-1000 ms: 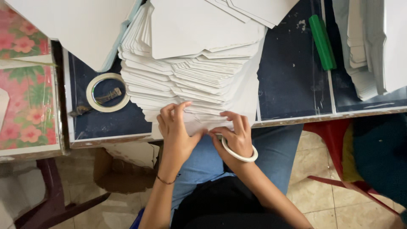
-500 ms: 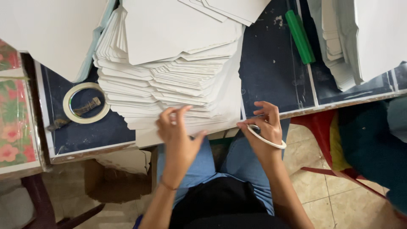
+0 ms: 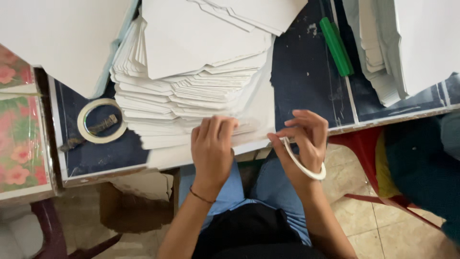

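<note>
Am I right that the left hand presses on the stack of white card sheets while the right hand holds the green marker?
Not quite. In the head view the right hand holds a roll of white tape; the green marker lies untouched on the table. The left hand does press on the stack of white card sheets.

white sheets (image 3: 191,91) | green marker (image 3: 336,46) | pink floral cloth (image 3: 19,144) | navy table (image 3: 306,81)

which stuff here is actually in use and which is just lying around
In use: stack of white cut sheets under the left hand; thin tape ring held in the right hand.

Lying about: tape roll, green marker, floral board, second white stack.
</note>
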